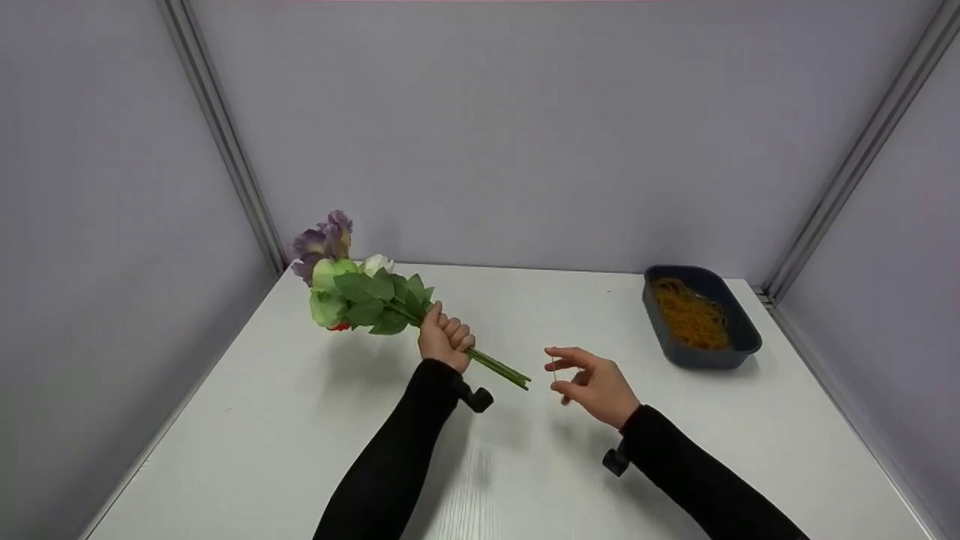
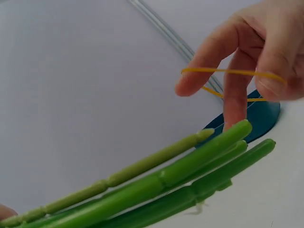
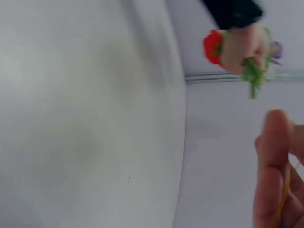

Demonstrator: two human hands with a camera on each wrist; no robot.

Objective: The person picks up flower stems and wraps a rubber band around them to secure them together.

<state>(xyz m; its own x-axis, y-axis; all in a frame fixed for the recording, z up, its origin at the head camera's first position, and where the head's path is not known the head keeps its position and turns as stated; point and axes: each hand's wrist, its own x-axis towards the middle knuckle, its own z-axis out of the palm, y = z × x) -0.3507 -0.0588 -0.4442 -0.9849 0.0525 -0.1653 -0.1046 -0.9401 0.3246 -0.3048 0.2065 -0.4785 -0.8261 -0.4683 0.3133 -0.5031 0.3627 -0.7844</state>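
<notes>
A bunch of artificial flowers (image 1: 371,298) with purple, pale green, white and red blooms is gripped by my left hand (image 1: 446,339), its fingers wrapped around the stems. The blooms point to the far left; the green stem ends (image 2: 161,180) stick out to the right of the fist. Just past those ends, apart from them, is my right hand (image 1: 598,384). It holds a thin yellow rubber band (image 2: 228,71) stretched between thumb and fingers. In the right wrist view, part of the band (image 3: 285,192) runs along the fingers.
A dark blue-grey plastic container (image 1: 701,361) stands at the back right of the white table (image 1: 247,442). Inside lies a heap of orange-yellow rubber bands (image 1: 690,313). Pale panels (image 1: 510,135) enclose the table at the back and both sides.
</notes>
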